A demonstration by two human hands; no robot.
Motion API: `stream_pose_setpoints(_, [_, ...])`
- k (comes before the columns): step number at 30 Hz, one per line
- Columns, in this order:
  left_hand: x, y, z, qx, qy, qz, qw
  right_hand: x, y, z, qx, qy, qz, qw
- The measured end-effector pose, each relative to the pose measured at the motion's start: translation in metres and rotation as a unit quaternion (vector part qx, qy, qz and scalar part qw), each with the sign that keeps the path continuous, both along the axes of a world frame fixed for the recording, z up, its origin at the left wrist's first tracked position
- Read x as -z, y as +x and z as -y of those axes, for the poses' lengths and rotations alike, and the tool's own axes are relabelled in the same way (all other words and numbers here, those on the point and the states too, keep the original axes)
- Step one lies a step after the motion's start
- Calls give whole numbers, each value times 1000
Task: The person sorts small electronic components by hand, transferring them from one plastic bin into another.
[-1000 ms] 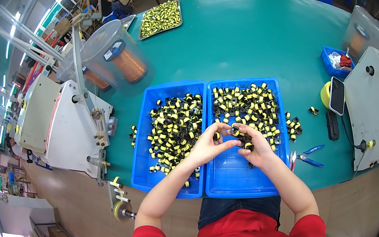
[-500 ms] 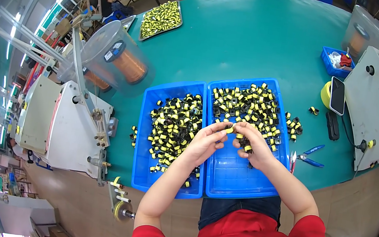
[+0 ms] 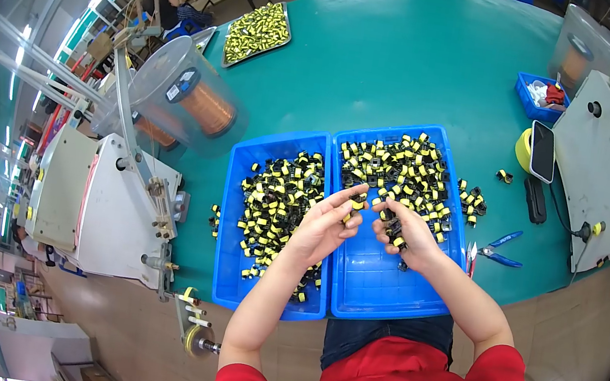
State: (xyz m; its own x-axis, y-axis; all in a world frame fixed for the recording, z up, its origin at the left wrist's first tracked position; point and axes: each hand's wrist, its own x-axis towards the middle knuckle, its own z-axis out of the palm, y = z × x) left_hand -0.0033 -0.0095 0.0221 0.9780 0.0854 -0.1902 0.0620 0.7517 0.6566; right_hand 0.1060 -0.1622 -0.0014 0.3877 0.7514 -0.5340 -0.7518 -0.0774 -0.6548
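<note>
Two blue plastic bins stand side by side in front of me, the left bin [image 3: 226, 257] and the right bin [image 3: 391, 300]. Both hold many small black coil bobbins wrapped with yellow tape. Over the right bin's left edge, my left hand [image 3: 324, 228] pinches a taped coil bobbin [image 3: 357, 201] between thumb and fingers. Just to its right, my right hand [image 3: 417, 236] curls around several more bobbins, partly hidden by the fingers. In the right bin, the bobbins [image 3: 394, 164] lie at the far end. The left bin's bobbins [image 3: 284, 203] spread along most of its length.
Blue-handled cutters [image 3: 501, 249] and loose bobbins [image 3: 472, 202] lie right of the bins. Beyond are a phone [image 3: 542, 151], yellow tape roll [image 3: 523, 149] and small blue basket [image 3: 536, 110]. Grey machines [image 3: 119, 211] flank me; a metal tray [image 3: 258, 34] of yellow pieces sits far left.
My hands were together at a bobbin and are now slightly apart. The left hand has shifted a little left and turned its palm more upward; the right has barely moved.
</note>
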Motion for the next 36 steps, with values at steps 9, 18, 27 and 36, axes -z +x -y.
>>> stream_pose_setpoints(9, [2, -1, 11, -96, 319, -50, 942, -7, -8, -3, 42, 22, 108, 993])
stream_pose_setpoints(18, [9, 2, 12, -156, 469, 26, 869, -9, -17, -3, 43, 71, 331, 940])
stream_pose_setpoints(27, [9, 0, 15, -42, 191, -43, 980, 1, -17, -6, 79, 81, 536, 836])
stream_pose_setpoints(36, [7, 3, 9, -87, 169, -67, 979, -20, -16, -1, 10, 30, 262, 964])
